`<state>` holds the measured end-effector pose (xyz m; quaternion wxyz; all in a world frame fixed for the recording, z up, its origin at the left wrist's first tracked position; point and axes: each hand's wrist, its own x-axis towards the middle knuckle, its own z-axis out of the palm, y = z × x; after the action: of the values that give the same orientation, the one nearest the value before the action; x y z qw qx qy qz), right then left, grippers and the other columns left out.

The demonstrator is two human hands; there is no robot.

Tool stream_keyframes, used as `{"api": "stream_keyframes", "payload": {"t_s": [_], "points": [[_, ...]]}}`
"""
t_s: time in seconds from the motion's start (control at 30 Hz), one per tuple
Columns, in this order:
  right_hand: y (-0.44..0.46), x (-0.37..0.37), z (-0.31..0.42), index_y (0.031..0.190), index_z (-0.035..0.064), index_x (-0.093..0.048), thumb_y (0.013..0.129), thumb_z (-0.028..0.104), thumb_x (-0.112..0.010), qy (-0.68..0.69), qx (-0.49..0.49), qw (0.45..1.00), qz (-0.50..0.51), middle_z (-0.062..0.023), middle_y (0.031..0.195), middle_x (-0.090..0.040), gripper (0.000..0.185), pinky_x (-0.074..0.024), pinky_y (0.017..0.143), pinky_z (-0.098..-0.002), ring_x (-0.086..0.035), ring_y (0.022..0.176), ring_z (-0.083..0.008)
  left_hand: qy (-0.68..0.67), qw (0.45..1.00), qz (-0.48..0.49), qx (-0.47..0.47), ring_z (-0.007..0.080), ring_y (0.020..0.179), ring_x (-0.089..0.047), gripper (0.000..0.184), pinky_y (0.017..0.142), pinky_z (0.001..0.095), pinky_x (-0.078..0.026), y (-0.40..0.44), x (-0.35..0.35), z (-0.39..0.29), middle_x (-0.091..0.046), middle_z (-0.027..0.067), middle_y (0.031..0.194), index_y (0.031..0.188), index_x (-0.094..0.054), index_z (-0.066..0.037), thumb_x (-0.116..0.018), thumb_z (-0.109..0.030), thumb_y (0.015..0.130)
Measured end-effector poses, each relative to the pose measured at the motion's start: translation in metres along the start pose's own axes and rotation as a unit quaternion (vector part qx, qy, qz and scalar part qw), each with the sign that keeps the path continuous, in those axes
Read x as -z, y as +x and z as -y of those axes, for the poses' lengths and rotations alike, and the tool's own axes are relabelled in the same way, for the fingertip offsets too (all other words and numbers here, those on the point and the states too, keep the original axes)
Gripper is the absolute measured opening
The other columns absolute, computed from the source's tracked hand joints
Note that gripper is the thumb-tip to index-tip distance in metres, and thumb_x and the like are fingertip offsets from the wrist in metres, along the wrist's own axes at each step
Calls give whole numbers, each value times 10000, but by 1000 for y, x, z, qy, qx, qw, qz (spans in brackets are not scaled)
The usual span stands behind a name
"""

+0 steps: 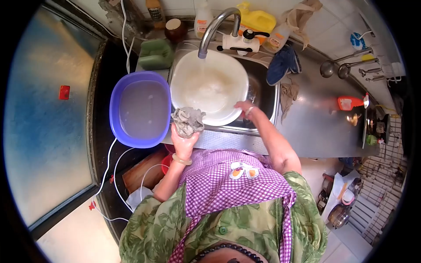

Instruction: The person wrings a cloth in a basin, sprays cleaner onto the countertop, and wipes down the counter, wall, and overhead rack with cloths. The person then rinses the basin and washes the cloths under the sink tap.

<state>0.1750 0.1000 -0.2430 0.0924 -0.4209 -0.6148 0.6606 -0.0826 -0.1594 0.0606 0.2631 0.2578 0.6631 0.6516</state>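
Observation:
My left hand (pixel 185 142) holds a crumpled grey cloth (pixel 188 121) just in front of a white basin (pixel 180 87), its fingers wrapped under the cloth. My right hand (pixel 245 108) is at the basin's right front rim; its fingers are partly hidden there and bent against the rim. Cloudy water is in the basin, which rests in the steel sink (pixel 274 103) beneath the curved faucet (pixel 219 27). Water appears to run from the spout. A purple tub (pixel 115 109) of greyish water stands left of the sink.
Behind the sink are a white bottle (pixel 202 19) and a yellow jug (pixel 258 19). A green container (pixel 155 54) sits at the back left. Blue cloth (pixel 284 63) and a brown rag (pixel 288 97) lie right of the sink. Ladles (pixel 327 69) hang on the wall.

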Motion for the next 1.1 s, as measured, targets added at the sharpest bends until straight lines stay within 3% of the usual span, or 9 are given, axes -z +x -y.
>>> {"api": "stream_keyframes", "payload": {"t_s": [0.03, 0.1, 0.2, 0.37, 0.57, 0.63, 0.77, 0.97, 1.1], "points": [[-7, 9, -6, 1162, -22, -599, 810, 102, -677, -28, 42, 999, -11, -147, 1035, -699, 382, -597, 798, -411, -711, 905, -278, -6, 1000, 6, 2, 202, 1056, -615, 702, 952, 344, -488, 0, 2, -1, -615, 116, 1168, 1273, -471, 18, -804, -37, 658], [-61, 22, 106, 1181, -54, -583, 817, 62, -642, 38, -171, 982, -73, -156, 1035, -699, 386, -604, 774, -394, -714, 911, -276, -25, 1000, 18, 5, 204, 1058, -616, 709, 955, 345, -488, 3, -1, -6, -615, 114, 1172, 1283, -467, 19, -801, -33, 660], [-70, 39, 89, 1177, -73, -592, 805, 54, -622, 74, -160, 979, -100, -183, 978, -699, 394, -607, 603, -376, -719, 805, -286, 8, 1000, 28, 12, 200, 1065, -615, 711, 956, 344, -490, 0, -1, -2, -614, 113, 1181, 1287, -465, 18, -797, -30, 659], [-36, -2, 106, 1083, -87, -592, 783, 73, -645, -53, -4, 998, -42, -163, 826, -654, 344, -577, 508, -387, -689, 705, -279, -70, 996, 23, 54, 197, 1075, -615, 692, 963, 342, -492, -4, -12, -12, -613, 113, 1186, 1279, -469, 24, -790, -25, 667], [-57, 41, 107, 1018, -28, -619, 779, 71, -655, -70, 57, 995, -42, -115, 823, -658, 262, -578, 537, -363, -691, 724, -247, -65, 995, 41, 65, 205, 1091, -618, 672, 985, 344, -486, -3, -4, -20, -606, 115, 1204, 1292, -453, 29, -759, 1, 693], [-77, 71, 141, 990, -9, -629, 780, 59, -650, -90, -12, 996, 3, -89, 806, -658, 222, -566, 532, -344, -683, 708, -223, -74, 994, 53, 68, 207, 1097, -617, 681, 991, 346, -483, -5, 4, -17, -605, 116, 1207, 1303, -447, 28, -753, 7, 694], [-74, 97, 129, 1031, -36, -606, 780, 54, -597, -218, 133, 960, 115, -235, 934, -705, 267, -509, 474, -231, -657, 628, -196, -92, 993, 31, 64, 210, 1114, -612, 705, 999, 348, -479, -13, 13, -17, -601, 119, 1212, 1323, -437, 26, -747, 15, 690], [-71, 28, 108, 1092, -39, -594, 797, 71, -612, -6, -154, 987, 50, -209, 994, -700, 315, -525, 606, -290, -670, 754, -227, -53, 997, 15, 61, 204, 1116, -608, 714, 1001, 348, -475, -19, 33, -25, -595, 112, 1219, 1329, -434, 25, -751, 14, 689], [-70, -16, 116, 1132, -41, -586, 808, 83, -621, 154, -225, 962, 14, -192, 1034, -697, 349, -535, 694, -329, -679, 838, -247, -64, 996, 17, 67, 198, 1111, -605, 710, 996, 345, -477, -22, 40, -29, -593, 103, 1219, 1324, -441, 22, -760, 7, 691]]}}
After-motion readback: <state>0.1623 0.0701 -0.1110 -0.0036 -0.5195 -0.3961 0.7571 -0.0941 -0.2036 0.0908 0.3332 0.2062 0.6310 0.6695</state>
